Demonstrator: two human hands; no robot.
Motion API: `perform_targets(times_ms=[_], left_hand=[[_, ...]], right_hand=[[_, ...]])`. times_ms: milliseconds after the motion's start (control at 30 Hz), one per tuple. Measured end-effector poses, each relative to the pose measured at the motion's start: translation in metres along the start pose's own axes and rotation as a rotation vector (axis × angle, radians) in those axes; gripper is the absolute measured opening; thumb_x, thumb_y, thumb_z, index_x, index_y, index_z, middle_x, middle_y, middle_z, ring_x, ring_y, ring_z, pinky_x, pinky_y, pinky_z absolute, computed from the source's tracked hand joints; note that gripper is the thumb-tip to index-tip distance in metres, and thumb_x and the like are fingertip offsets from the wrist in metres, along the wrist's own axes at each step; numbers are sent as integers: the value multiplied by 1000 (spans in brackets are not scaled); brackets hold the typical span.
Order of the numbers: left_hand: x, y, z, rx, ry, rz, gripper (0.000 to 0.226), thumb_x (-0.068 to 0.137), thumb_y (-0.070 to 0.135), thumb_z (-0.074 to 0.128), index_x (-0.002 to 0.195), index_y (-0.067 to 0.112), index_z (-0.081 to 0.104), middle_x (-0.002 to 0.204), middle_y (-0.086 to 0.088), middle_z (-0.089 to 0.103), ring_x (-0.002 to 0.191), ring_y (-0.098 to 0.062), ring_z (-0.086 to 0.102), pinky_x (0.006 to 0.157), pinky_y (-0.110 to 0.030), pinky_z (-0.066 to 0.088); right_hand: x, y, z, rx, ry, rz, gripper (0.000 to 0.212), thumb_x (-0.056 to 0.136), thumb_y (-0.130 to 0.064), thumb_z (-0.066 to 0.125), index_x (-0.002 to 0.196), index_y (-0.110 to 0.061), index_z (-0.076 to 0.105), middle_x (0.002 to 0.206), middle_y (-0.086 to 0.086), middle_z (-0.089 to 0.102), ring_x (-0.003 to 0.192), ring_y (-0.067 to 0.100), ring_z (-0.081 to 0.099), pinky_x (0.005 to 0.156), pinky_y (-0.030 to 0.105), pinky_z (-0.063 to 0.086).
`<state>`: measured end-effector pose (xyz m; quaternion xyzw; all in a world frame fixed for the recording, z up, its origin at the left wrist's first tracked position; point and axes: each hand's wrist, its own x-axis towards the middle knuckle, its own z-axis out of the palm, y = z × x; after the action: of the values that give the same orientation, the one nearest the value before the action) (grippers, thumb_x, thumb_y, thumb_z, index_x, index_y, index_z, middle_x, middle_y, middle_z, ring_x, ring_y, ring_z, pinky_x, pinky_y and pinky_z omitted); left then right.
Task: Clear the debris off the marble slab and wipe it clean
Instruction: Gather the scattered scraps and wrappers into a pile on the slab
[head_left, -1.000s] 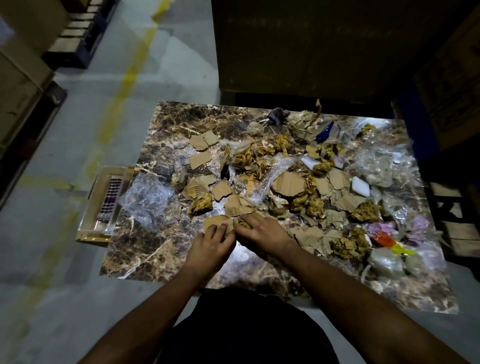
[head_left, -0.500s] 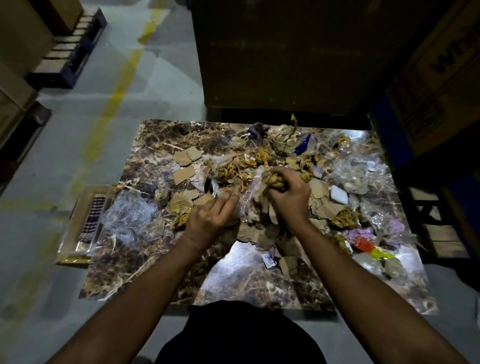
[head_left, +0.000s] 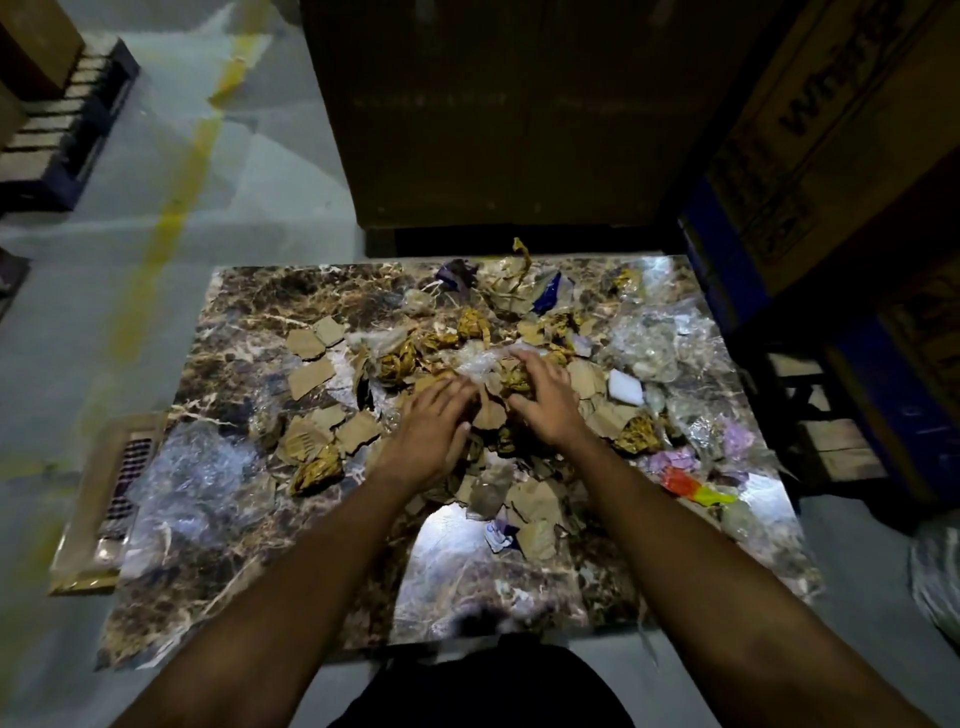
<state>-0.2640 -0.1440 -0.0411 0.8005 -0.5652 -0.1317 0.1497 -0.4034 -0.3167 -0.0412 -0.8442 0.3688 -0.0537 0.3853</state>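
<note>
Item: brown-veined polished marble slab (head_left: 270, 306), rectangular, serving as the desk, long axis running left to right before us. It lies directly beneath both hands.

Load: a heap of torn tan cardboard scraps (head_left: 311, 375), crumpled gold foil wads (head_left: 316, 472) and clear plastic film (head_left: 197, 467) covers the middle and right of the slab; the near centre and far left corner show bare stone.

Left hand (head_left: 428, 434): fingers straight and spread, palm down on the heap just left of centre; it has hold of nothing that we can see.

Right hand (head_left: 543, 402): fingers spread and slightly arched over a foil wad, resting on the heap, closed round nothing.

Relation: the densest debris sits between and just beyond the two hands, equally near to each. We judge gathering is under way; wiping is not yet begun.

Beside the slab, left: a wooden tray (head_left: 85, 519) on the floor.
</note>
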Motion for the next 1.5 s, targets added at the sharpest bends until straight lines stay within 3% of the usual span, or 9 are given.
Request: perform_targets(times_ms=[167, 433, 567, 700, 833, 967, 1233, 1433, 1500], left_hand=[[-10, -2, -8, -93, 44, -20, 58, 105, 35, 43, 158, 28, 21, 168, 2, 13, 152, -20, 13, 121, -53, 15], [-41, 61, 34, -99, 121, 213, 52, 96, 39, 50, 144, 17, 46, 153, -7, 43, 139, -28, 34, 114, -49, 32], [-53, 97, 78, 93, -26, 591, 47, 97, 39, 45, 138, 18, 55, 148, -6, 51, 133, -27, 41, 107, -44, 35], [-42, 122, 100, 212, -189, 699, 48, 99, 41, 43, 144, 24, 46, 159, -5, 37, 141, -28, 37, 111, -42, 29], [-25, 123, 110, 320, -269, 648, 54, 99, 38, 42, 151, 27, 36, 165, -9, 24, 146, -31, 31, 115, -48, 30], [-21, 119, 106, 351, -229, 540, 54, 102, 33, 45, 154, 25, 31, 166, -9, 20, 150, -31, 26, 119, -50, 27], [-39, 81, 92, 394, -230, 400, 76, 88, 34, 64, 155, 20, 31, 166, -7, 19, 147, -29, 31, 113, -49, 30], [-44, 72, 85, 341, -146, 273, 76, 87, 33, 68, 152, 18, 32, 162, -7, 32, 142, -25, 35, 113, -43, 27], [-46, 71, 83, 279, -79, 208, 64, 94, 37, 56, 150, 16, 33, 161, -7, 32, 140, -27, 39, 112, -43, 28]], right_hand=[[-21, 19, -31, 241, 84, -64, 59, 87, -17, 55, 145, -24, 51, 147, 6, 52, 129, 18, 50, 102, 31, 43], [-110, 83, -67, 319, 502, 64, 38, 86, -20, 54, 120, -20, 69, 124, 1, 67, 115, 15, 62, 96, 42, 54], [-174, 142, -72, 23, 629, 101, 34, 86, -26, 52, 114, -19, 69, 119, 2, 66, 114, 23, 57, 94, 49, 50], [-213, 187, -52, -245, 547, 271, 48, 91, -44, 48, 136, -30, 59, 153, 4, 48, 140, 33, 39, 113, 55, 34], [-208, 189, -43, -131, 449, 343, 57, 96, -58, 34, 148, -36, 46, 167, 5, 22, 153, 32, 16, 121, 61, 20], [-185, 160, -34, -53, 435, 221, 50, 98, -48, 45, 146, -37, 45, 165, -1, 19, 151, 28, 20, 115, 55, 33], [-145, 121, -2, 99, 510, 225, 43, 99, -45, 52, 137, -27, 54, 152, 0, 36, 136, 21, 39, 104, 38, 45], [-122, 87, 11, 227, 587, 248, 31, 102, -40, 46, 111, -17, 64, 111, 4, 54, 98, 22, 57, 74, 31, 53], [-116, 75, 11, 294, 612, 261, 19, 106, -26, 49, 108, -14, 65, 106, 6, 58, 89, 15, 57, 69, 17, 47]])
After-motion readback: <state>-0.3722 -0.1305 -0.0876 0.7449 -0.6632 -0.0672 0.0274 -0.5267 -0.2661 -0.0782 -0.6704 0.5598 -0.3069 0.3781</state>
